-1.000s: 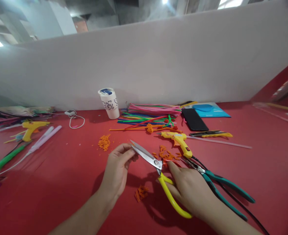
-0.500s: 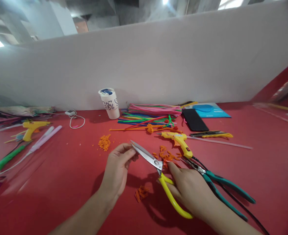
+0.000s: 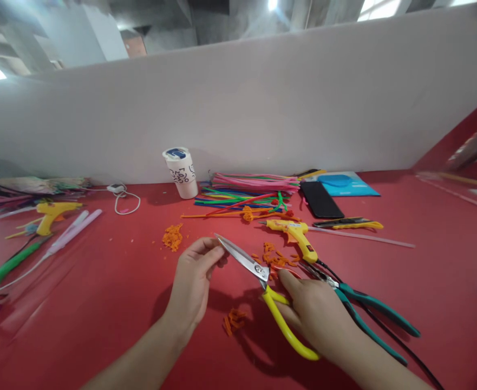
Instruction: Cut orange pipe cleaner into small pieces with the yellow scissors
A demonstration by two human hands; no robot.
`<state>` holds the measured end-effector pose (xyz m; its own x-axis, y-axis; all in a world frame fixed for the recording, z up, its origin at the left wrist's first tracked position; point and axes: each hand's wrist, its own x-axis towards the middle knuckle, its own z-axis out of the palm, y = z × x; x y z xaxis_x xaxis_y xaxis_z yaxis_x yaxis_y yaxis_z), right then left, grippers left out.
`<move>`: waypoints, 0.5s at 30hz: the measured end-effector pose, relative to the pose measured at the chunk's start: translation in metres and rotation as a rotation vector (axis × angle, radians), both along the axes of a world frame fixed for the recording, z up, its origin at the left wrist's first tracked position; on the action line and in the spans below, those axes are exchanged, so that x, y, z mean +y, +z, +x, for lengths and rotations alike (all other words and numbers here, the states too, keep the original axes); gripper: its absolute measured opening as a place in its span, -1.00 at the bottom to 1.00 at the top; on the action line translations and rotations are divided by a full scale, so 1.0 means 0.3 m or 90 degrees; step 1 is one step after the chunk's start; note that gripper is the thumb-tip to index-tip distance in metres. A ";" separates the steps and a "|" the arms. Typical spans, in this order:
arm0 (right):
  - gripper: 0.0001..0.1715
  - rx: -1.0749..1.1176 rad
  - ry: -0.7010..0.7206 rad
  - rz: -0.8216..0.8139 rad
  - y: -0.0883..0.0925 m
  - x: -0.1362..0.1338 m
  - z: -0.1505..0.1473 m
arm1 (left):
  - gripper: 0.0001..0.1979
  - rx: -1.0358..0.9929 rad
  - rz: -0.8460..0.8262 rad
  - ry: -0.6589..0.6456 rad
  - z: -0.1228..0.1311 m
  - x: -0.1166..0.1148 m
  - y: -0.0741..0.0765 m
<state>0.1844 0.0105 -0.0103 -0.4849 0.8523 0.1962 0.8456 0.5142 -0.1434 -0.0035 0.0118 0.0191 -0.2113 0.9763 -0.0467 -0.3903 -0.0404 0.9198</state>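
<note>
My right hand (image 3: pixel 309 306) is wrapped round the yellow handles of a pair of scissors (image 3: pixel 244 260), whose blades point up and to the left. The blade tips are at the fingers of my left hand (image 3: pixel 195 271), which are pinched together; whatever they hold is too small or hidden to make out. Small orange cut pieces (image 3: pixel 234 321) lie on the red table below the scissors, and more orange pieces (image 3: pixel 276 255) are spread behind my right hand. A heap of finer orange bits (image 3: pixel 172 237) sits beyond my left hand.
Pliers with green handles (image 3: pixel 376 303) and a yellow glue gun (image 3: pixel 297 235) lie at the right. Farther back are a phone (image 3: pixel 322 199), colourful pipe cleaners (image 3: pixel 254 183) and a white cup (image 3: pixel 182 173). Another glue gun (image 3: pixel 51 214) is at the left.
</note>
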 end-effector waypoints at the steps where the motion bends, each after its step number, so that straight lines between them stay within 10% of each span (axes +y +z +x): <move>1: -0.75 0.046 -0.013 -0.036 0.004 -0.001 -0.004 | -0.96 0.000 -0.003 -0.011 0.003 -0.002 0.000; 9: -0.79 0.631 -0.077 -0.461 0.058 -0.021 -0.046 | -0.98 -0.038 -0.148 -0.282 0.066 -0.049 -0.010; 15: -0.80 0.704 -0.085 -0.568 0.059 -0.031 -0.048 | -0.93 -0.004 -0.181 -0.379 0.080 -0.064 -0.030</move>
